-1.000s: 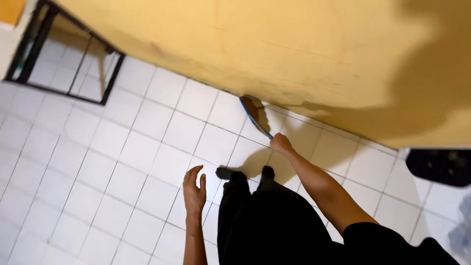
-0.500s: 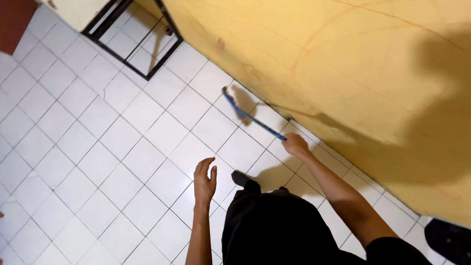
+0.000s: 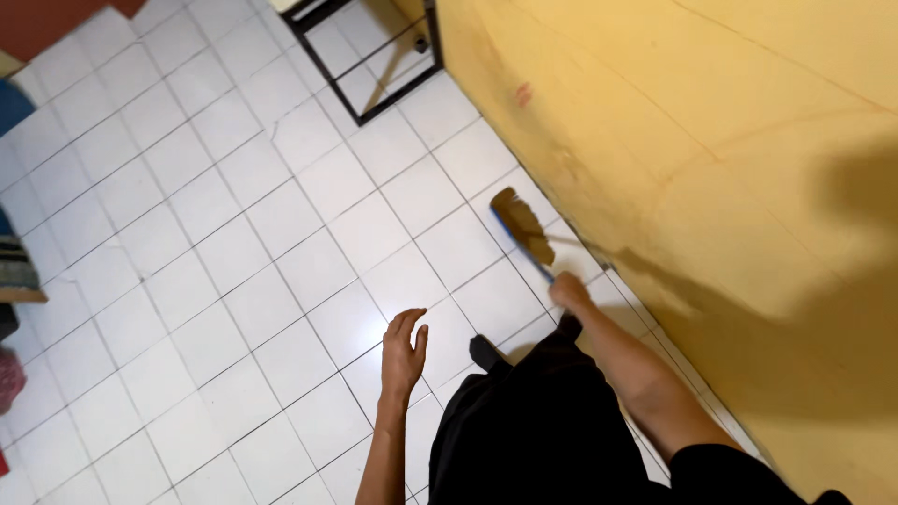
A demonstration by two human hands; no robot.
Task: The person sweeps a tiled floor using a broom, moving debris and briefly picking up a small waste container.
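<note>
White tiled floor [image 3: 234, 281] lies beneath. The right hand [image 3: 569, 292] is wrapped around a blue-handled broom [image 3: 524, 229], bristles low beside the yellow wall [image 3: 711, 140] to reach the edge; the left hand [image 3: 404, 348] hangs loose, fingers spread, holding nothing.

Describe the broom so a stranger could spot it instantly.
Follow the yellow wall down to where it meets the white tiled floor. There the right hand grips a short broom, the only thing with a blue band and brown bristles.

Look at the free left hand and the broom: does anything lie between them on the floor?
Nothing visible does. Only bare white floor tiles separate the open left hand from the broom, which the right hand holds beside the yellow wall.
</note>
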